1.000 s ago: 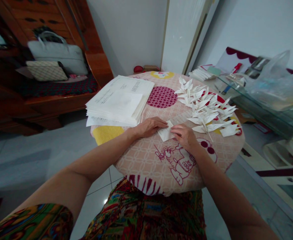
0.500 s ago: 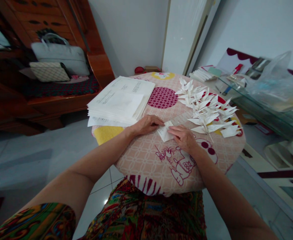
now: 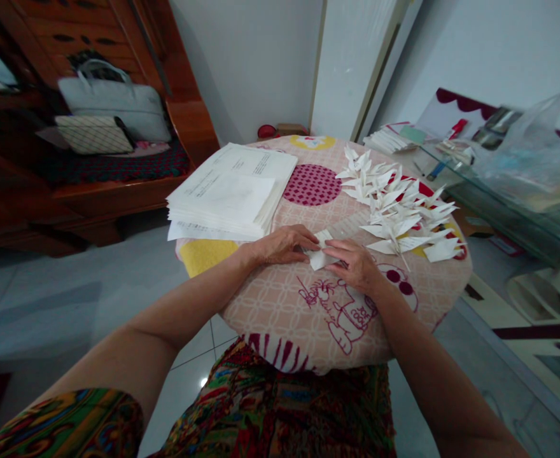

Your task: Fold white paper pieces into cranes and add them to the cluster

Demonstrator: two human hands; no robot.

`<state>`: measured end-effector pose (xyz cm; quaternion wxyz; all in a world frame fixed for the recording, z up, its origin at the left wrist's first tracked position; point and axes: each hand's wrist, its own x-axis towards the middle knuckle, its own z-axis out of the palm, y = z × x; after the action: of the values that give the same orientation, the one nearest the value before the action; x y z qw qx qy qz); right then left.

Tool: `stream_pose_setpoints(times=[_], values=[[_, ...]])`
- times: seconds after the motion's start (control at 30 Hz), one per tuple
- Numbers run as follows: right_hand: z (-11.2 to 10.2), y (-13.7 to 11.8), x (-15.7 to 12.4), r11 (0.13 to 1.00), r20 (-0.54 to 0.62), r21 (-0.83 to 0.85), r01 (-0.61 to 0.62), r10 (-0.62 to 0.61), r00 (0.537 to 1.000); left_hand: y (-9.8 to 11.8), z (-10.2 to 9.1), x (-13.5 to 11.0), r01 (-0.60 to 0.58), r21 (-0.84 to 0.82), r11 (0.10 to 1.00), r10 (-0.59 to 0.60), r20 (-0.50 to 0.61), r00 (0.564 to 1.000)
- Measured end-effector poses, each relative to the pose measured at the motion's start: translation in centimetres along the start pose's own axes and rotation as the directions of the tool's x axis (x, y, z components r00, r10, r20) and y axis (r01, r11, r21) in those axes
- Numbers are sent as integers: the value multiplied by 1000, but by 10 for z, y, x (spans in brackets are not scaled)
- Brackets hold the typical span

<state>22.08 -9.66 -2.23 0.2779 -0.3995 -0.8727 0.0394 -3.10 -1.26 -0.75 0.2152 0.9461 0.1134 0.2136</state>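
Surface: one round table, draped in a pale pink cloth with white lattice and maroon cartoon print (image 3: pixel 270 305).

On it, left: one thick stack of white printed paper sheets (image 3: pixel 213 197), a smaller sheet or pile uppermost; its lower-left corner reaches the table's left rim.

On it, right: one cluster of white folded-paper pieces with pointed wings (image 3: pixel 397 194), overlapping, the outermost at the right rim.

At centre: one small folded piece of white paper (image 3: pixel 318 261), between the hands, on the cloth. Left hand (image 3: pixel 284 245): fingers narrowed, tips holding the paper's left side. Right hand (image 3: pixel 356 264): fingers close together, pressed to its right side. Behind, one flat pale strip with faint lines (image 3: pixel 351 224), material uncertain.

Room: left, one reddish-brown carved wooden bench (image 3: pixel 189 127), bearing a pale grey handbag (image 3: pixel 118 105) and a cream cross-lined purse (image 3: pixel 91 135); right, one greenish glass shelf (image 3: pixel 509 207) with a clear plastic bag (image 3: pixel 523 159).

Edges and room: both forearms cross the near rim. Cloth shows from the hands to that rim, and between stack and cluster. Glossy grey floor tiles (image 3: pixel 122 280) separate bench from table; the glass shelf stands near the right rim.
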Motion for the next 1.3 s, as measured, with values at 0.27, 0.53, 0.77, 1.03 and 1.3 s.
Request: stream_pose_setpoints(times=[0.27,0.53,0.77,1.03,1.3], values=[[-3,-1,1,999,8,11,45,-45,999,0,-2,0,-4,-38,999,4,-4,1000],[-4,-3,0,999,1,5,36,-36,999,-2,1,0,-16,-32,999,15,-28,1000],[-1,-9,1,999,-28,-3,47,-47,998,5,4,2,-60,54,997,63,-59,996],[-3,-21,2,985,60,-165,51,-41,997,5,8,4,1,29,1000,3,-130,992],[1,-23,0,973,60,-226,37,-24,998,6,9,2,4,53,999,3,-136,991]])
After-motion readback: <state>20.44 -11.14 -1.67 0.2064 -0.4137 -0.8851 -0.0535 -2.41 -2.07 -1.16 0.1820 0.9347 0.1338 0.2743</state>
